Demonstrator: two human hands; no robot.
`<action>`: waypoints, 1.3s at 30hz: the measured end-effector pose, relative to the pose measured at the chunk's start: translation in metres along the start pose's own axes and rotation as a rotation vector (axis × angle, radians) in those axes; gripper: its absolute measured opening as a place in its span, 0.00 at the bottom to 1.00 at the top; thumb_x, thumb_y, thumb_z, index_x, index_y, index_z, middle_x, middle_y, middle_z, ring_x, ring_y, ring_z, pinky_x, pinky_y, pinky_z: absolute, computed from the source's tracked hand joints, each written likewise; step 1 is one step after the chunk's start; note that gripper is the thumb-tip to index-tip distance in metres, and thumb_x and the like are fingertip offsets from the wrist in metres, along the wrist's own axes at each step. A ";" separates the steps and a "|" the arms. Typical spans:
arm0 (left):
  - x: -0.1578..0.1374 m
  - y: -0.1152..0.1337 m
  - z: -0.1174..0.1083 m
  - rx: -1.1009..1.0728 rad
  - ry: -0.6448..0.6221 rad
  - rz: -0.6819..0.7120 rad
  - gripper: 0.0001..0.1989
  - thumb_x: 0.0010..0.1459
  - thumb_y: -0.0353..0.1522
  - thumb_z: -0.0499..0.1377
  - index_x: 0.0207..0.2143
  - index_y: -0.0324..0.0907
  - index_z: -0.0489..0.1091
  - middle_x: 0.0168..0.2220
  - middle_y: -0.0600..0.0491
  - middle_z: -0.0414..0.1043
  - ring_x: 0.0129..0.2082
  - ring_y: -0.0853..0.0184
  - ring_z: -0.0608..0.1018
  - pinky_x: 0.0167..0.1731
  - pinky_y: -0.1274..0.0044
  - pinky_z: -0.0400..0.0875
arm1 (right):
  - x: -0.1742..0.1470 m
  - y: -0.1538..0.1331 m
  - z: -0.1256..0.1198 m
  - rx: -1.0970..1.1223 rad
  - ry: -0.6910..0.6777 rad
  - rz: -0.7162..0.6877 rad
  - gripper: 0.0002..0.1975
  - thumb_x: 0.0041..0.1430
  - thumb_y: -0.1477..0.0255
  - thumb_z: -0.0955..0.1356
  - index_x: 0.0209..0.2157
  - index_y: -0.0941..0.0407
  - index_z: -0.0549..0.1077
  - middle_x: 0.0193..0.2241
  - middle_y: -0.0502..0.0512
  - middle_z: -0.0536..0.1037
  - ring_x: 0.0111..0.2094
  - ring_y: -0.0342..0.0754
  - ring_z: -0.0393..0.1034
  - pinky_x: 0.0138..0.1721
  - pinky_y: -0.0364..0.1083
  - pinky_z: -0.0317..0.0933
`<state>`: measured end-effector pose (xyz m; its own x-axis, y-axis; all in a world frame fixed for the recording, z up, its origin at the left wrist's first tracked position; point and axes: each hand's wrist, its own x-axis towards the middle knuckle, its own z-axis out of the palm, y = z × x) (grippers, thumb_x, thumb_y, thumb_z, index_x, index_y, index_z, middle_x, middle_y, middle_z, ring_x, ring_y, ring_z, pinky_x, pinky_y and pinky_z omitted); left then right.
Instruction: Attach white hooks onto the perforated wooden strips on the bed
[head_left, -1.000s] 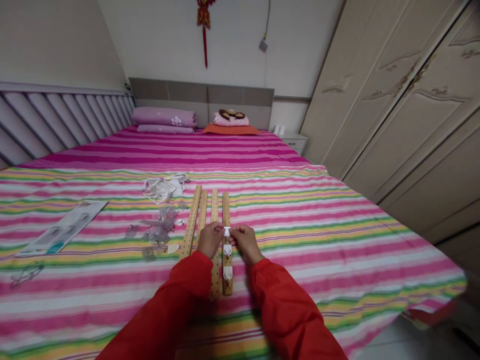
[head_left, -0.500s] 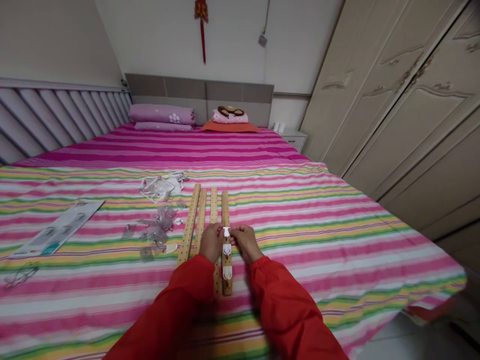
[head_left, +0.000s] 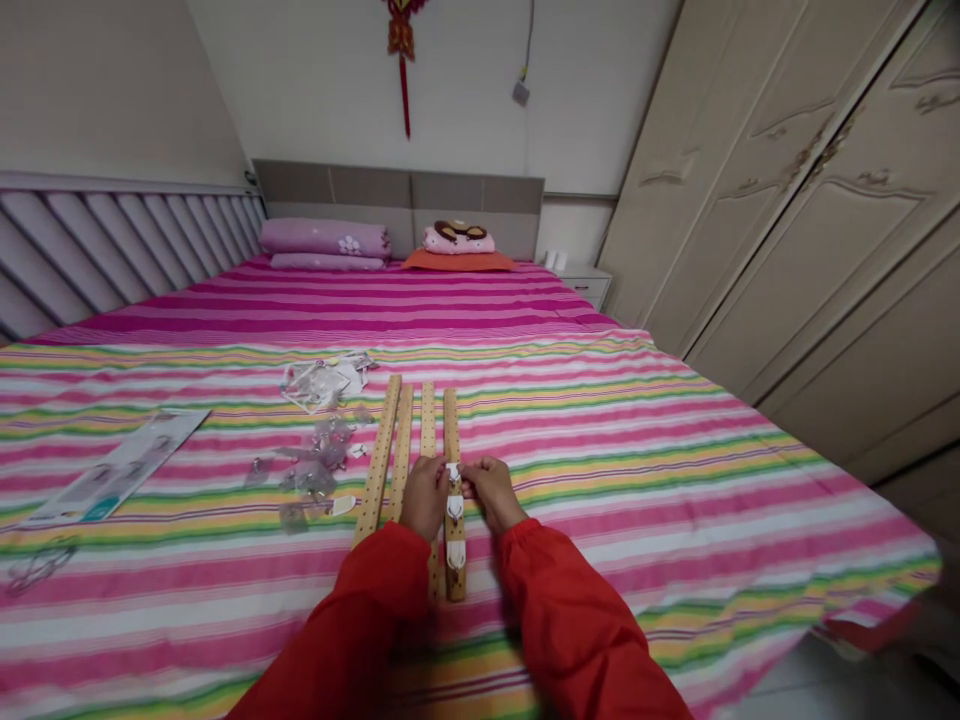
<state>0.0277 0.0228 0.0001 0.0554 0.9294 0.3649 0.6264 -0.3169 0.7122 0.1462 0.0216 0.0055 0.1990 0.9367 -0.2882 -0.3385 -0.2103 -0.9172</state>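
Note:
My left hand (head_left: 424, 497) and my right hand (head_left: 492, 492) meet over the rightmost perforated wooden strip (head_left: 451, 420). Between their pinched fingertips is a small white hook (head_left: 453, 470), gripped from both sides against the strip. Lower on that same strip sit a second white hook (head_left: 454, 509) and a third white hook (head_left: 456, 554), each with a metal part. Another perforated strip (head_left: 427, 420) lies just left, partly hidden by my left hand. Two further strips lie beyond it, among them the leftmost strip (head_left: 381, 450).
Left of the strips are several small clear plastic packets (head_left: 319, 465), a loose white piece (head_left: 343, 505) and a heap of torn packaging (head_left: 326, 382). Farther left lie a flat package (head_left: 124, 465) and a thin wire-like bundle (head_left: 41, 563). Everything rests on a striped bedsheet (head_left: 675, 500).
The view has tilted slightly, so the scene sits a little lower. Both hands stay at the same white hook, with barely any finger movement.

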 end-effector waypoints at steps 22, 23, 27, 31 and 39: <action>-0.004 0.002 -0.009 0.091 -0.149 0.153 0.13 0.56 0.27 0.50 0.30 0.41 0.75 0.30 0.51 0.64 0.34 0.65 0.69 0.36 0.74 0.66 | 0.007 0.010 -0.001 -0.139 -0.033 -0.039 0.10 0.39 0.69 0.71 0.17 0.55 0.65 0.06 0.42 0.64 0.08 0.38 0.55 0.09 0.37 0.49; -0.004 0.002 -0.009 0.093 -0.149 0.154 0.13 0.55 0.27 0.50 0.30 0.41 0.75 0.30 0.51 0.64 0.34 0.65 0.69 0.36 0.74 0.66 | 0.008 0.010 -0.001 -0.144 -0.034 -0.036 0.10 0.39 0.69 0.71 0.17 0.55 0.65 0.06 0.42 0.64 0.08 0.38 0.55 0.09 0.37 0.49; -0.003 0.002 -0.009 0.045 -0.136 0.149 0.13 0.54 0.26 0.51 0.30 0.41 0.75 0.30 0.50 0.64 0.33 0.65 0.69 0.36 0.73 0.66 | 0.009 0.010 -0.001 -0.161 -0.038 -0.033 0.10 0.39 0.70 0.70 0.17 0.55 0.64 0.06 0.41 0.64 0.08 0.39 0.56 0.09 0.38 0.51; -0.002 0.000 -0.008 0.049 -0.135 0.138 0.12 0.54 0.26 0.52 0.29 0.41 0.76 0.29 0.50 0.64 0.33 0.65 0.69 0.36 0.73 0.66 | 0.011 0.012 0.001 -0.181 -0.019 -0.043 0.10 0.39 0.70 0.70 0.17 0.54 0.62 0.05 0.40 0.63 0.07 0.39 0.55 0.08 0.38 0.50; 0.000 -0.004 -0.010 0.024 -0.166 0.122 0.12 0.54 0.26 0.52 0.31 0.40 0.77 0.29 0.50 0.64 0.34 0.65 0.70 0.37 0.73 0.67 | 0.005 0.011 -0.001 -0.154 -0.044 -0.064 0.12 0.40 0.66 0.71 0.19 0.55 0.64 0.07 0.41 0.64 0.08 0.38 0.56 0.09 0.38 0.50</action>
<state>0.0175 0.0220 0.0033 0.2582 0.9035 0.3420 0.6252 -0.4262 0.6538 0.1446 0.0234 -0.0063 0.1742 0.9602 -0.2183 -0.1806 -0.1867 -0.9657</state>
